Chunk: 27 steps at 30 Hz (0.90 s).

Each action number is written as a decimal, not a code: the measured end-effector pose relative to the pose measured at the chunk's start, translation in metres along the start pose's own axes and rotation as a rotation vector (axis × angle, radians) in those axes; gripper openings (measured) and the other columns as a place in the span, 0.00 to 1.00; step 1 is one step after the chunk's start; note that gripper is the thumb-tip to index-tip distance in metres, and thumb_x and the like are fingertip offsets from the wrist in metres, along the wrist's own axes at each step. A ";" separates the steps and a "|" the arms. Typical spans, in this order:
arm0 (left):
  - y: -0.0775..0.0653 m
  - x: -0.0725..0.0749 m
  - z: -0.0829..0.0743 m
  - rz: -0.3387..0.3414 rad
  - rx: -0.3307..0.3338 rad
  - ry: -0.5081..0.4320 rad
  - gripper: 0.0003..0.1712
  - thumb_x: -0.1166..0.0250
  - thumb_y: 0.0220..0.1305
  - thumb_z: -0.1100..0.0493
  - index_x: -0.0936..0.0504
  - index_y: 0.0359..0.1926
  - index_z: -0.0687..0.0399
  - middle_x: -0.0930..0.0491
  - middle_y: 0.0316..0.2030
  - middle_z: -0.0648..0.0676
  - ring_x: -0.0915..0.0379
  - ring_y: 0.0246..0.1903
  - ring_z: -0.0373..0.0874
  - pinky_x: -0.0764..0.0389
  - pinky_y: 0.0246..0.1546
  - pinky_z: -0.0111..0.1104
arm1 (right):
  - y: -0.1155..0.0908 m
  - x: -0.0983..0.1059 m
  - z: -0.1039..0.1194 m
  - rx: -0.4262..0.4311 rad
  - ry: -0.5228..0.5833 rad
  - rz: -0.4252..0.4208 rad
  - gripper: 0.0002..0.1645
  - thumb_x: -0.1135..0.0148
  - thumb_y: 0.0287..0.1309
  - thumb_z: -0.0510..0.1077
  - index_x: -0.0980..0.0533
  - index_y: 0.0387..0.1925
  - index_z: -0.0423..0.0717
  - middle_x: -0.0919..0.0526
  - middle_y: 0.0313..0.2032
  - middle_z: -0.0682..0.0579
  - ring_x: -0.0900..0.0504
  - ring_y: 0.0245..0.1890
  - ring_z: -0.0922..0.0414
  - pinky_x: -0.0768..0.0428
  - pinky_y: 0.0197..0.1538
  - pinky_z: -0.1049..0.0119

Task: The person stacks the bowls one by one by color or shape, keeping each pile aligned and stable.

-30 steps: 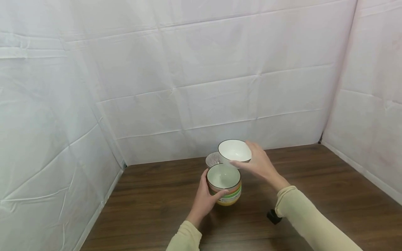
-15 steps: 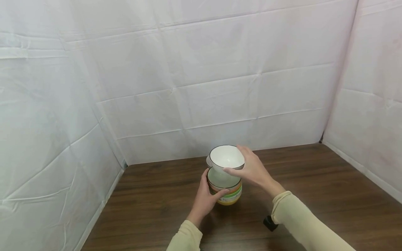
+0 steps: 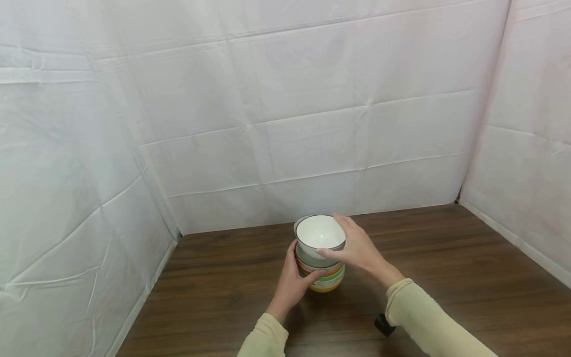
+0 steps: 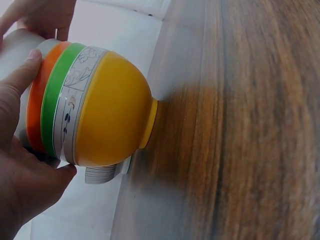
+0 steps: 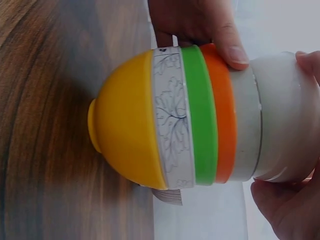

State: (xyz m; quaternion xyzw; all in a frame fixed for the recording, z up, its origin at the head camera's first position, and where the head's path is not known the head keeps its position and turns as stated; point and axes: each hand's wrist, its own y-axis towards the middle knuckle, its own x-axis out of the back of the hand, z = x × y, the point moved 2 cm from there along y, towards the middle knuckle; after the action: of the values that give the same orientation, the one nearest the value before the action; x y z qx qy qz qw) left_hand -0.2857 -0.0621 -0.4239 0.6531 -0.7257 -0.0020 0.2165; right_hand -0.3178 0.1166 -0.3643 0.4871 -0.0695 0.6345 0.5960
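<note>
A stack of nested bowls stands upright on the wooden table. From the bottom it shows a yellow bowl [image 4: 117, 110], a white bowl with a grey leaf pattern [image 5: 172, 120], a green bowl [image 5: 201, 115], an orange bowl [image 5: 220, 115] and a pale bowl [image 5: 245, 125]. My left hand [image 3: 292, 282] grips the upper part of the stack from the left, thumb in front. My right hand [image 3: 357, 246] holds a dark-rimmed white bowl [image 3: 320, 232] by its right side. That bowl's lower part sits inside the mouth of the pale bowl.
Behind the stack is a fine-striped bowl [image 4: 102, 174], mostly hidden. White cloth walls [image 3: 285, 124] close off the back and both sides of the brown table [image 3: 214, 297]. A small black object [image 3: 383, 325] hangs by the right cuff.
My right hand has brought the white bowl left and down, from above and behind the stack into its top. My left hand has kept its grip in place.
</note>
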 end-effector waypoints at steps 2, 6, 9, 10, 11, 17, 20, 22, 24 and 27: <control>0.000 0.000 -0.001 0.001 -0.001 0.006 0.57 0.30 0.54 0.43 0.56 0.74 0.52 0.42 0.69 0.60 0.41 0.65 0.54 0.37 0.65 0.59 | -0.002 -0.002 -0.001 0.005 0.001 -0.003 0.60 0.28 0.41 0.63 0.41 0.68 0.34 0.31 0.62 0.32 0.28 0.56 0.38 0.21 0.51 0.37; -0.001 0.000 -0.001 -0.001 0.005 0.021 0.57 0.31 0.54 0.43 0.56 0.74 0.53 0.43 0.69 0.61 0.43 0.66 0.54 0.37 0.65 0.59 | -0.004 -0.005 -0.003 0.001 0.003 -0.009 0.61 0.28 0.40 0.64 0.41 0.69 0.35 0.31 0.62 0.34 0.27 0.56 0.39 0.20 0.50 0.38; -0.001 0.000 -0.001 -0.002 0.008 0.021 0.58 0.30 0.54 0.43 0.57 0.74 0.54 0.45 0.70 0.61 0.44 0.66 0.54 0.38 0.65 0.59 | -0.006 -0.008 -0.003 -0.002 0.000 -0.007 0.61 0.29 0.40 0.66 0.41 0.69 0.36 0.31 0.62 0.35 0.27 0.56 0.40 0.20 0.50 0.38; -0.001 0.000 -0.001 -0.002 0.008 0.019 0.58 0.30 0.54 0.43 0.57 0.74 0.54 0.45 0.70 0.61 0.44 0.67 0.54 0.38 0.66 0.59 | -0.007 -0.009 -0.003 -0.004 -0.001 -0.006 0.62 0.29 0.39 0.66 0.41 0.69 0.36 0.31 0.62 0.35 0.27 0.56 0.40 0.20 0.50 0.39; -0.001 0.000 -0.001 -0.002 0.008 0.017 0.58 0.30 0.54 0.43 0.57 0.74 0.54 0.45 0.70 0.61 0.45 0.67 0.55 0.38 0.66 0.59 | -0.007 -0.009 -0.003 -0.004 -0.002 -0.006 0.61 0.29 0.39 0.66 0.41 0.69 0.37 0.31 0.62 0.35 0.26 0.55 0.40 0.20 0.50 0.39; 0.000 -0.001 -0.001 0.004 -0.006 -0.004 0.59 0.30 0.54 0.44 0.58 0.74 0.55 0.45 0.70 0.61 0.46 0.67 0.54 0.39 0.66 0.58 | -0.010 -0.014 -0.004 0.007 0.007 -0.012 0.61 0.28 0.38 0.64 0.40 0.68 0.37 0.31 0.62 0.36 0.25 0.54 0.41 0.19 0.49 0.40; 0.000 -0.001 -0.001 0.002 -0.015 -0.008 0.59 0.30 0.54 0.44 0.58 0.74 0.55 0.45 0.70 0.61 0.46 0.67 0.53 0.39 0.66 0.58 | -0.010 -0.015 -0.004 0.012 0.013 -0.009 0.61 0.27 0.39 0.64 0.40 0.68 0.36 0.31 0.62 0.37 0.26 0.55 0.42 0.19 0.49 0.40; 0.000 -0.001 -0.001 0.001 -0.015 -0.007 0.59 0.30 0.54 0.45 0.58 0.74 0.55 0.45 0.70 0.61 0.46 0.67 0.53 0.39 0.66 0.58 | -0.011 -0.016 -0.004 0.011 0.015 -0.005 0.61 0.28 0.39 0.64 0.41 0.68 0.36 0.31 0.63 0.37 0.26 0.55 0.42 0.19 0.50 0.41; 0.000 0.000 -0.001 0.000 -0.015 -0.005 0.59 0.30 0.53 0.44 0.58 0.74 0.55 0.45 0.70 0.61 0.45 0.67 0.53 0.39 0.66 0.58 | -0.011 -0.017 -0.004 0.011 0.014 -0.004 0.61 0.28 0.39 0.64 0.41 0.69 0.36 0.31 0.63 0.37 0.26 0.55 0.42 0.19 0.50 0.41; 0.000 0.000 -0.002 -0.001 -0.013 -0.008 0.59 0.29 0.53 0.45 0.58 0.74 0.56 0.45 0.70 0.61 0.45 0.67 0.53 0.39 0.66 0.58 | -0.010 -0.017 -0.004 0.015 0.013 -0.004 0.61 0.28 0.39 0.64 0.41 0.69 0.36 0.31 0.62 0.37 0.26 0.55 0.42 0.19 0.49 0.41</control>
State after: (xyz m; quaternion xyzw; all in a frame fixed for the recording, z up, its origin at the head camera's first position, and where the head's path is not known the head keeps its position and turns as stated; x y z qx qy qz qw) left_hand -0.2849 -0.0615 -0.4225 0.6519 -0.7263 -0.0096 0.2177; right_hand -0.3143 0.1103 -0.3830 0.4876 -0.0600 0.6368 0.5943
